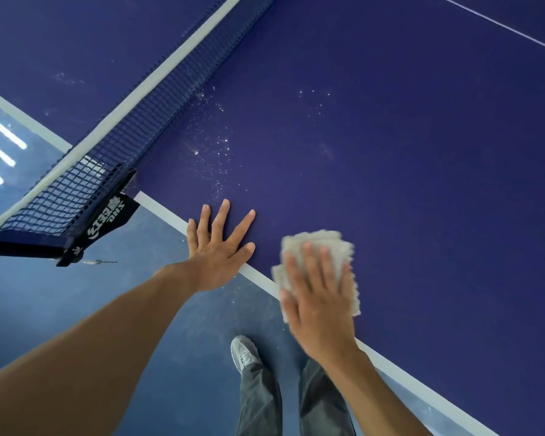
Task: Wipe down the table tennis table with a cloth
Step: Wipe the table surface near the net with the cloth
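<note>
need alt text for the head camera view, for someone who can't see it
A person's right hand presses a grey cloth flat against the near edge of a blue table tennis table, while the left hand rests flat beside it. White specks dot the surface between the hands and the net at left.
</note>
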Tool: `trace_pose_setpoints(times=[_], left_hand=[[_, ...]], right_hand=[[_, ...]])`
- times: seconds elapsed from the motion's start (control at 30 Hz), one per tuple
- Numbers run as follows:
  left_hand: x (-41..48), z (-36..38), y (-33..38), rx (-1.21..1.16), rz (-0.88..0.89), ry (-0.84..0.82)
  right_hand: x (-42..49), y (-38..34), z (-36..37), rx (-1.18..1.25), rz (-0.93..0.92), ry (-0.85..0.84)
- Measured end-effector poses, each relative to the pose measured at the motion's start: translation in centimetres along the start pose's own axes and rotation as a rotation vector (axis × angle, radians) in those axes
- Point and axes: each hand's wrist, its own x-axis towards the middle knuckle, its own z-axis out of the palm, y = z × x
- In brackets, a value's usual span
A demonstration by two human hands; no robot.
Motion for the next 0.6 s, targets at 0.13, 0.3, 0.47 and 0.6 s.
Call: trace_pose_setpoints(times=[0.13,0.3,0.47,0.6], left_hand=[[0.2,0.1,0.0,-0.013,0.013,0.014],[0.2,0.8,-0.4,-0.022,0.064,0.072],[-0.9,1.1,-0.8,-0.159,0.133,0.196],[-3.0,1.2,-2.3,-0.405,0.171,0.484]], right_hand=[[-1.9,3.4,0.1,-0.061,-0.086,-0.010],[-4.5,9.2,-2.5,0.075,0.679,0.047],[0.7,0.7,-1.6,0.085,0.745,0.049],[6.3,-7.7,0.8,-0.005,0.261,0.048]])
